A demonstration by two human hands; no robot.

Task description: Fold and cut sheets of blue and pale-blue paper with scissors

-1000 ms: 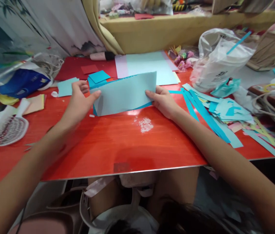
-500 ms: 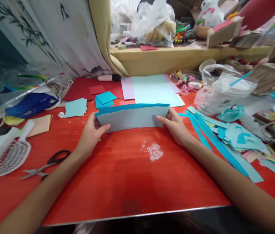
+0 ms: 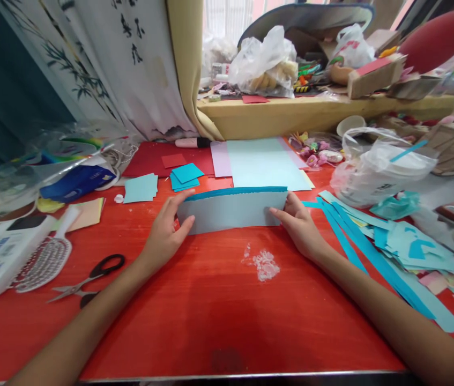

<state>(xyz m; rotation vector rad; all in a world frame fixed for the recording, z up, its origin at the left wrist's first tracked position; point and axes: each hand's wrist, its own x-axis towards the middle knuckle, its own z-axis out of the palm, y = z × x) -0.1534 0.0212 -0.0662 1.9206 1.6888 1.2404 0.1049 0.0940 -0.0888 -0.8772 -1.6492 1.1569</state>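
Observation:
Between my two hands is a long folded sheet of paper (image 3: 232,210), pale blue on the near face with a brighter blue strip along its top edge. It stands on its long side above the red table (image 3: 170,327). My left hand (image 3: 170,225) grips the left end, thumb on the near face and index finger reaching over the top corner. My right hand (image 3: 297,220) pinches the right end, thumb in front and the other fingers behind. Just in front of the paper lie crumpled whitish flakes (image 3: 266,265).
Scissors (image 3: 90,280) and a white hairbrush (image 3: 47,260) lie at left. Small blue squares (image 3: 186,174) and large pale sheets (image 3: 261,163) are behind the paper. Blue paper strips (image 3: 379,262) and a bagged white tub (image 3: 387,166) occupy the right.
The view has shifted, so everything sits lower and further right. My left index finger has come up over the paper's top corner; both hands keep their hold.

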